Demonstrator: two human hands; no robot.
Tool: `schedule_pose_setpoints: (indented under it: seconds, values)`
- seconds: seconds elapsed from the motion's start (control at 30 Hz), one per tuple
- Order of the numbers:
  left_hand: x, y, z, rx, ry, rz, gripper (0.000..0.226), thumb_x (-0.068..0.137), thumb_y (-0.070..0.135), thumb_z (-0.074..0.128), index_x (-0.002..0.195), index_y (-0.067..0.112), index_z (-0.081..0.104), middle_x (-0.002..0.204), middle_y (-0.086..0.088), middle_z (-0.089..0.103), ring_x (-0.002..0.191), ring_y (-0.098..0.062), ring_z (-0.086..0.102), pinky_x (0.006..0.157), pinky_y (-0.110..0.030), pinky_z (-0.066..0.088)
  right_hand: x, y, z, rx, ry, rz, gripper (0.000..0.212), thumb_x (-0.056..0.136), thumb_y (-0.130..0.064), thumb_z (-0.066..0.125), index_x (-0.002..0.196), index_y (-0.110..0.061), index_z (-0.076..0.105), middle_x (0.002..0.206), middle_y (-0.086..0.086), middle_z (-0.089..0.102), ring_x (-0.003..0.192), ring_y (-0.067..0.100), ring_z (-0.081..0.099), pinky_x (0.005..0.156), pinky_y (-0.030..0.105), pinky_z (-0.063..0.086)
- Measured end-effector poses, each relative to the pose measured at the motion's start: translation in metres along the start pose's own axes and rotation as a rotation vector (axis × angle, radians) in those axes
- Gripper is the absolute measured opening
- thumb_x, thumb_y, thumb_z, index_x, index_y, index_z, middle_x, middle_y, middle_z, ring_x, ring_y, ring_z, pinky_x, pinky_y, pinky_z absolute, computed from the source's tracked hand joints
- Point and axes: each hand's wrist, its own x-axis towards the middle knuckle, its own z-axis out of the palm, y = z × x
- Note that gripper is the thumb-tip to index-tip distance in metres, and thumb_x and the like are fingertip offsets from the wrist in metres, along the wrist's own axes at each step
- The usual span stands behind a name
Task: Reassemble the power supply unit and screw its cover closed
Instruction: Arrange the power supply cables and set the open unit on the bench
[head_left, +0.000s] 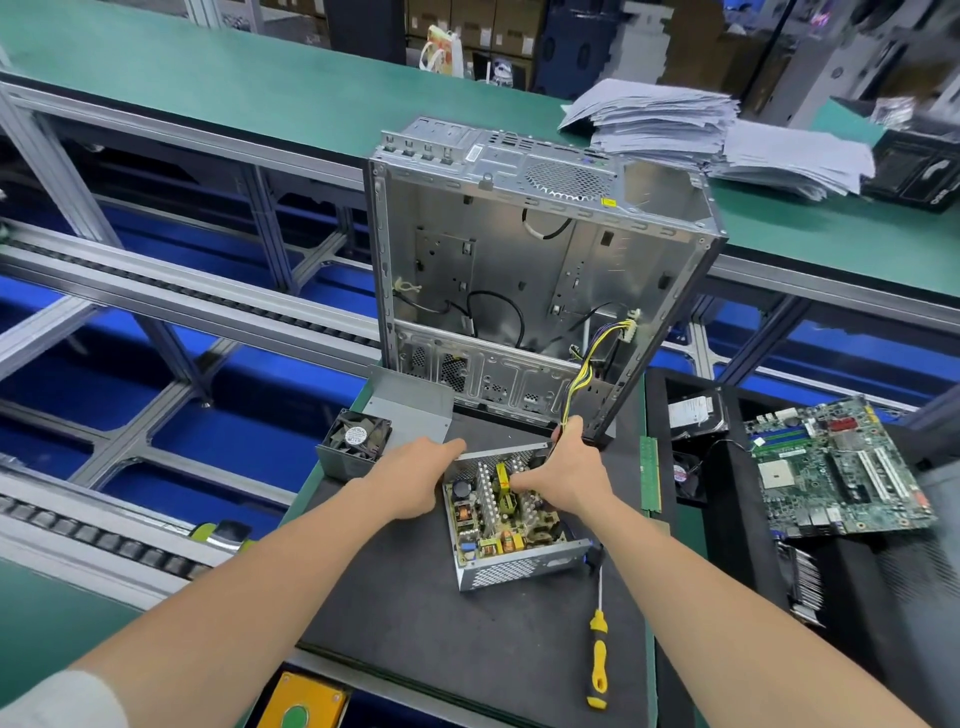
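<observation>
The open power supply unit (511, 540) lies on the black mat (441, 623), its circuit board exposed inside the perforated metal shell. My left hand (415, 475) rests on the unit's far left edge with fingers stretched over the rim. My right hand (569, 475) grips the yellow and black cable bundle (584, 371) at the unit's far right corner, thumb lying over the board. The grey cover with its fan (356, 434) stands apart to the left. A yellow-and-black screwdriver (598, 652) lies on the mat at the right.
An empty metal computer case (519, 270) stands upright just behind the unit. A motherboard (841, 467), a small fan and a hard drive sit on the right black tray. Green RAM sticks (650, 473) lie at the mat's edge. Conveyor rails run at the left.
</observation>
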Motion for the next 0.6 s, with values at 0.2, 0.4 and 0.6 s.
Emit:
schedule_pose_setpoints:
  seconds: [0.2, 0.4, 0.6]
  values:
    - [-0.001, 0.004, -0.007, -0.225, 0.035, 0.109, 0.06, 0.08, 0.008, 0.065, 0.126, 0.032, 0.034, 0.114, 0.007, 0.053, 0.084, -0.006, 0.055, 0.065, -0.03, 0.039, 0.006, 0.014, -0.013, 0.123, -0.148, -0.018, 0.119, 0.059, -0.05, 0.099, 0.142, -0.026, 0.017, 0.124, 0.008, 0.054, 0.111, 0.028, 0.059, 0.092, 0.043, 0.053]
    - [-0.008, 0.026, -0.009, -0.103, 0.187, 0.423, 0.049, 0.076, 0.03, 0.065, 0.122, 0.041, 0.051, 0.136, 0.008, 0.039, 0.128, -0.014, 0.035, 0.105, -0.033, 0.029, 0.006, 0.049, -0.051, 0.115, -0.413, 0.066, 0.047, 0.084, -0.02, 0.079, 0.123, -0.015, 0.053, 0.105, 0.013, 0.075, 0.091, 0.02, 0.072, 0.086, 0.036, 0.063]
    - [-0.002, 0.057, -0.003, 0.065, 0.046, 0.312, 0.065, 0.075, 0.061, 0.071, 0.133, 0.051, 0.044, 0.161, -0.006, 0.014, 0.147, -0.033, 0.022, 0.112, -0.054, 0.032, -0.004, 0.077, -0.05, 0.025, -0.643, 0.062, 0.007, 0.088, -0.004, 0.072, 0.094, -0.005, 0.075, 0.083, 0.01, 0.071, 0.074, 0.023, 0.072, 0.078, 0.039, 0.064]
